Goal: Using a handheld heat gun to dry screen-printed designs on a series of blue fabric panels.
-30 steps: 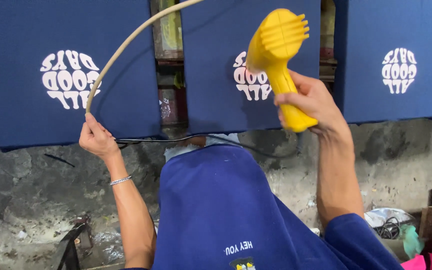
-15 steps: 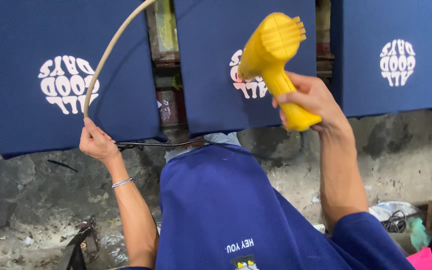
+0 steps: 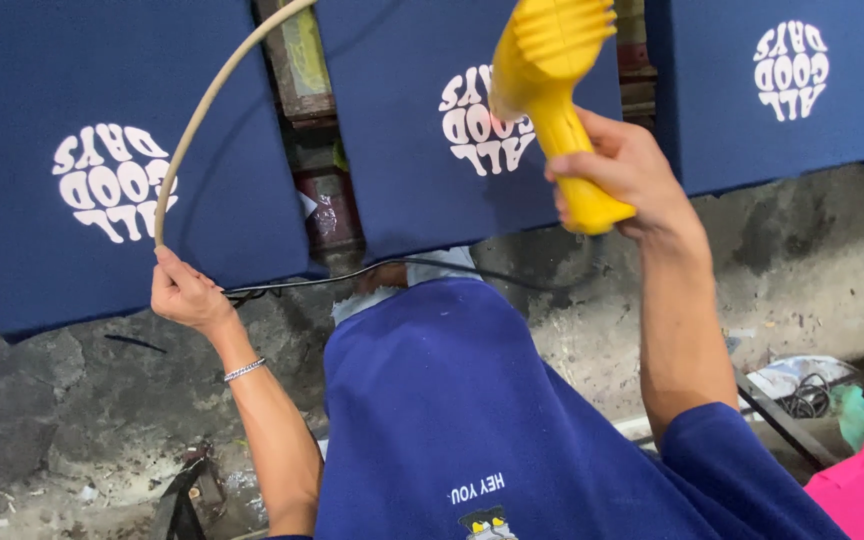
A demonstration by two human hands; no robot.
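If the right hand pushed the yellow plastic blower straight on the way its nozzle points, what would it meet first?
Probably the middle navy fabric panel with its white print; the right hand aims the yellow plastic blower there, though depth is unclear.

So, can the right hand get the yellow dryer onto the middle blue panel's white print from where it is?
Probably yes. The right hand grips the yellow dryer right in front of the middle panel, beside its white print, with nothing between. The left hand holds the tan cord off to the side.

The yellow plastic heat gun [image 3: 552, 90] in the right hand [image 3: 624, 172] sits higher than a second ago, its vented head cut by the top edge, closer to the middle navy printed panel [image 3: 432, 130].
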